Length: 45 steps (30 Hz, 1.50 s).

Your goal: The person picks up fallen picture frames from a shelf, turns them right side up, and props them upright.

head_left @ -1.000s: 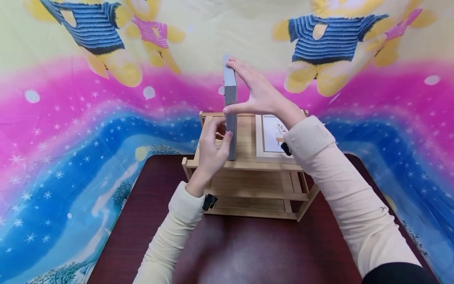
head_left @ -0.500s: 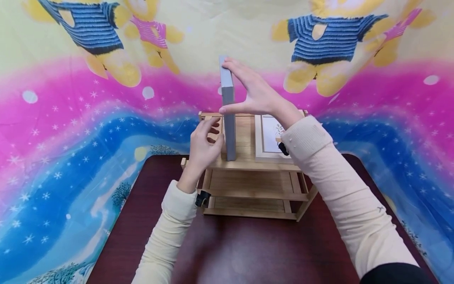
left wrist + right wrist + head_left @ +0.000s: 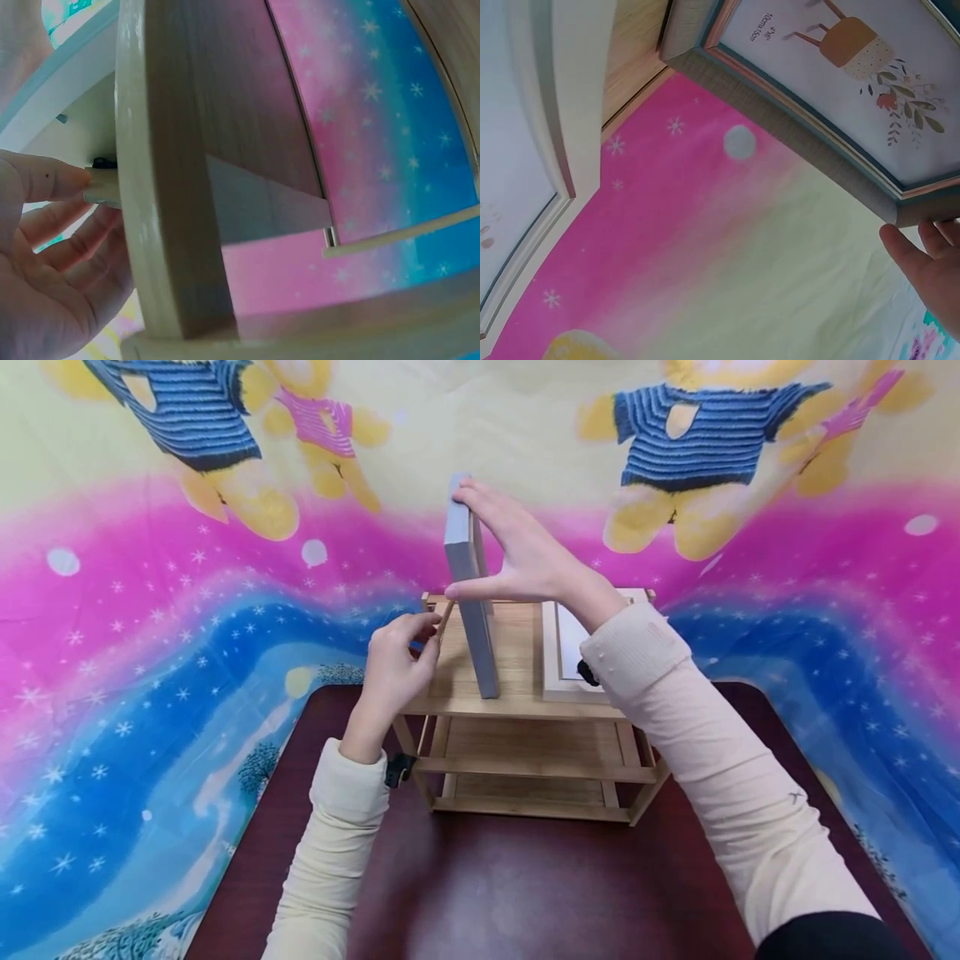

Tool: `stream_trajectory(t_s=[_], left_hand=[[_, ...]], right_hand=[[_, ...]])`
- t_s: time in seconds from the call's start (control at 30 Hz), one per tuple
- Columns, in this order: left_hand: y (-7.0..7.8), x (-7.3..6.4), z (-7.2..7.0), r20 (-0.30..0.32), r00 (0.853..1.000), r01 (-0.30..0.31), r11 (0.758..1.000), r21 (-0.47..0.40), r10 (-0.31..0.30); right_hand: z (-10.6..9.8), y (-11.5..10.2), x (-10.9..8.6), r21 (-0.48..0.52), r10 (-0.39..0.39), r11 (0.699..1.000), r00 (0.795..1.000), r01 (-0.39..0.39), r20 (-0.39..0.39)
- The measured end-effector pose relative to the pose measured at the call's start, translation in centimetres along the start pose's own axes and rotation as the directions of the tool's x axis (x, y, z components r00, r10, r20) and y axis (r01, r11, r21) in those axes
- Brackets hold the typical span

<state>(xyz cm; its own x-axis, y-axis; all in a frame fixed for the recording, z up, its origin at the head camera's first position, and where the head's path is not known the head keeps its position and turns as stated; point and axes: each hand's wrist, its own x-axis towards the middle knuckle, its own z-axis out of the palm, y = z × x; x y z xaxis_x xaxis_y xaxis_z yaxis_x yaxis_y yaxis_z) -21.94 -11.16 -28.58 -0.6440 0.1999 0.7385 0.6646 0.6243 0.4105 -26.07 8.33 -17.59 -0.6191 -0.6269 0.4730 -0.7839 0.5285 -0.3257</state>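
Note:
A grey-rimmed picture frame (image 3: 472, 627) stands on edge on the top shelf, leaning left. My right hand (image 3: 532, 552) grips its upper part, fingertips over the top edge and thumb across the near side. In the right wrist view the frame's front (image 3: 802, 139) shows a printed chair and flowers. My left hand (image 3: 401, 664) is left of the frame, pinching the thin support leg (image 3: 447, 617) swung out from its back. In the left wrist view, thumb and fingers hold the leg's end (image 3: 103, 187) beside a black fitting; a shelf post hides part of it.
A second, pale picture frame (image 3: 581, 692) lies face up on the right of the top shelf, partly behind my right forearm. The three-tier wooden shelf (image 3: 442, 704) stands on a dark red table (image 3: 510, 885). A cartoon-printed cloth (image 3: 525, 427) hangs behind.
My left hand has moved left, off the frame's near edge, and now pinches the support leg, which has swung out. The frame's top has tilted left with my right hand.

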Motion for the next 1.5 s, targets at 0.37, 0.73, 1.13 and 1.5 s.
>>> stream_trajectory(t_s=[0.37,0.73,1.13,1.5], left_hand=[[-1.2,-0.4,0.1,-0.038,0.999,-0.011,1.0,-0.01,0.011],[-1.7,-0.4,0.5,-0.019,1.0,-0.011,0.999,-0.05,0.01],[-2.2,-0.8,1.0,-0.07,0.997,-0.014,1.0,-0.013,0.013],[-1.0,-2.2,0.5,0.109,0.991,0.057,0.972,0.226,-0.083]], right_hand=[[-0.3,-1.3,1.7,-0.126,0.005,0.992,0.994,0.008,0.105],[-1.2,-1.8,2.6,-0.202,0.021,0.979,0.973,0.027,0.229],[-1.4,-0.2,2.4,-0.095,-0.001,0.995,0.953,0.031,0.304],[-0.7,1.2,2.1,-0.011,-0.076,0.997,0.969,0.081,0.235]])
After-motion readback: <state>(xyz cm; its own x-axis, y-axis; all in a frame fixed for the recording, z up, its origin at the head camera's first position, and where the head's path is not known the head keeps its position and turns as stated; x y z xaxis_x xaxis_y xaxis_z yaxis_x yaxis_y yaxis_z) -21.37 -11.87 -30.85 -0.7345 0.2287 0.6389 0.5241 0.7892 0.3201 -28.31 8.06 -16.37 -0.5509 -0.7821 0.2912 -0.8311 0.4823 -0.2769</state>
